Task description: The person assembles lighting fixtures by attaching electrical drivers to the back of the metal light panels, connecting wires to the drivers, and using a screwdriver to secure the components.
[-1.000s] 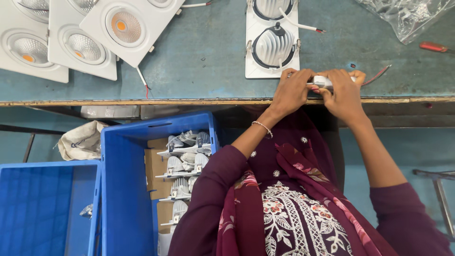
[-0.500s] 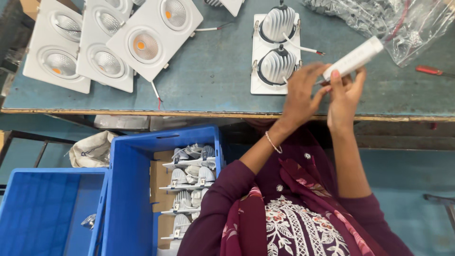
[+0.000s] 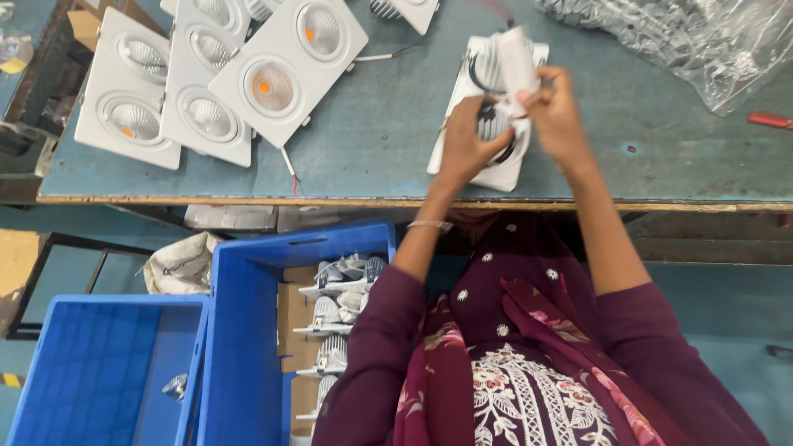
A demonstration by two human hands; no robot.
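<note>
Fingers (image 3: 552, 83) of the right hand (image 3: 562, 116) were closed around a small white oblong box (image 3: 518, 59), gripping its right side and lifting it clear of the surface (image 3: 372, 157); the left hand (image 3: 464, 149) was closed on the box's lower end, where dark wires hung, though whether its fingers pinched the box itself or only the wires could not be told. Box and hands were above the right-centre part of the surface, directly over a white twin-lamp fitting (image 3: 496, 169) that lay face down with its round grey backs up. To the left, three more white twin-lamp fittings (image 3: 289, 58) lay face up and overlapping, their round lenses showing, with thin wires trailing toward the near edge. At the far right lay a crumpled clear plastic bag (image 3: 702, 41), and near it a small red tool (image 3: 770, 120). Below the near edge, to the left of the person, stood a blue crate (image 3: 248, 330) holding stacked grey and white lamp parts (image 3: 343, 306) with cardboard between them, and a second blue crate (image 3: 99, 372) farther left with one small part inside. A pale cloth bag (image 3: 178, 264) sat beyond the crates.
</note>
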